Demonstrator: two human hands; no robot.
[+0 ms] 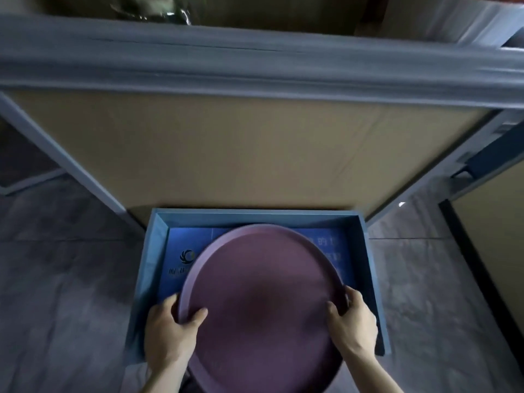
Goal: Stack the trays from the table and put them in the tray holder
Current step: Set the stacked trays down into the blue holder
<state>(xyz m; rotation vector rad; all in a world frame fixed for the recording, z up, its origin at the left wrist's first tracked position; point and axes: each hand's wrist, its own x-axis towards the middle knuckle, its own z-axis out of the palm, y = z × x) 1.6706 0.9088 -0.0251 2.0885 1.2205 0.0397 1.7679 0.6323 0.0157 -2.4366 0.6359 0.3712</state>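
A large round purple tray (263,293) hangs over an open blue box (158,251) that stands on the floor. My left hand (170,333) grips the tray's left rim, thumb on the inside. My right hand (354,321) holds the right rim the same way. The tray covers most of the box's printed blue bottom; its far edge lies close to the box's back wall. Whether more trays sit under the purple one is hidden.
A table with a grey edge (255,66) and a tan underside (241,154) stands just beyond the box. Its grey legs (71,165) flank the box on both sides. Grey tiled floor (56,279) lies left and right.
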